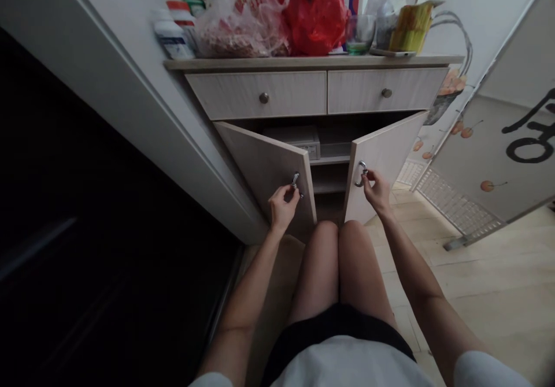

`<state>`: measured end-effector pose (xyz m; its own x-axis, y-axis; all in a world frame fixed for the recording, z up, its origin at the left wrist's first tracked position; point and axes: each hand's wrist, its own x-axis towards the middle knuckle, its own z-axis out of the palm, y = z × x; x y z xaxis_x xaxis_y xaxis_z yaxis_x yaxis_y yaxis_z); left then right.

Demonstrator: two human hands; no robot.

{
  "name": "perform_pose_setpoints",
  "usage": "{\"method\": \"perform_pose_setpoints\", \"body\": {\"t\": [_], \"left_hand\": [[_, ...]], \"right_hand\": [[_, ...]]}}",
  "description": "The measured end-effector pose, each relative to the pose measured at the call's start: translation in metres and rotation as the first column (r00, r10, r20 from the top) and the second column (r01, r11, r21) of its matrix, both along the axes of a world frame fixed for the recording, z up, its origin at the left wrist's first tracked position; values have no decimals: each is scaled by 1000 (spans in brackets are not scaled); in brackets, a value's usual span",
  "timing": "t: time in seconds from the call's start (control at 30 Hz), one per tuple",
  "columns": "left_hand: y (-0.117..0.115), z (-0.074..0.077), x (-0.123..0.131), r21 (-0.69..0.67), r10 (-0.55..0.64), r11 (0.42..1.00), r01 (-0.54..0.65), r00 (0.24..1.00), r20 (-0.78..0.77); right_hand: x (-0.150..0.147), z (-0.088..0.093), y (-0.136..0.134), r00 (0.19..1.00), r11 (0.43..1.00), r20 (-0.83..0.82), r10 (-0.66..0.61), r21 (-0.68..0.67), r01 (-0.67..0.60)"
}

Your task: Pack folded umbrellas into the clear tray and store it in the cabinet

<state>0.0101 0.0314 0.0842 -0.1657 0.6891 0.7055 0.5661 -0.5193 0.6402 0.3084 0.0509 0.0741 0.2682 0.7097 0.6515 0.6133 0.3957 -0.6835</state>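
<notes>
A light wood-grain cabinet stands before me with both lower doors swung partly outward. My left hand (284, 205) pinches the metal handle (295, 179) of the left door (269, 164). On the right door (384, 155), the fingers of my right hand (376, 190) close on a matching curved handle (361, 167). Between the doors, a pale box (306, 140) sits on an inner shelf (332, 159). The lower part of the inside is dark, and the doors hide its sides.
Two drawers with round knobs (264, 98) span the cabinet above the doors. Its top (260, 63) carries a red plastic bag (314, 17), a clear bag (243, 22), white bottles (171, 34) and a glass (359, 33). A folding screen (498, 161) stands at right; my knees are close to the doors.
</notes>
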Motion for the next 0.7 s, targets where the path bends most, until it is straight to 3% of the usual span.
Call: {"method": "perform_pose_setpoints", "body": {"t": [0.33, 0.53, 0.7], "left_hand": [[-57, -2, -53, 26, 181, 983, -180, 983, -24], [-88, -4, -104, 41, 366, 930, -364, 930, -40], [-99, -8, -154, 80, 480, 875, -477, 877, -15]], "right_hand": [[47, 2, -65, 995, 995, -5, -98, 22, 98], [81, 2, -99, 982, 982, 19, -187, -12, 188], [123, -8, -123, 929, 926, 48, -367, -80, 370]]}}
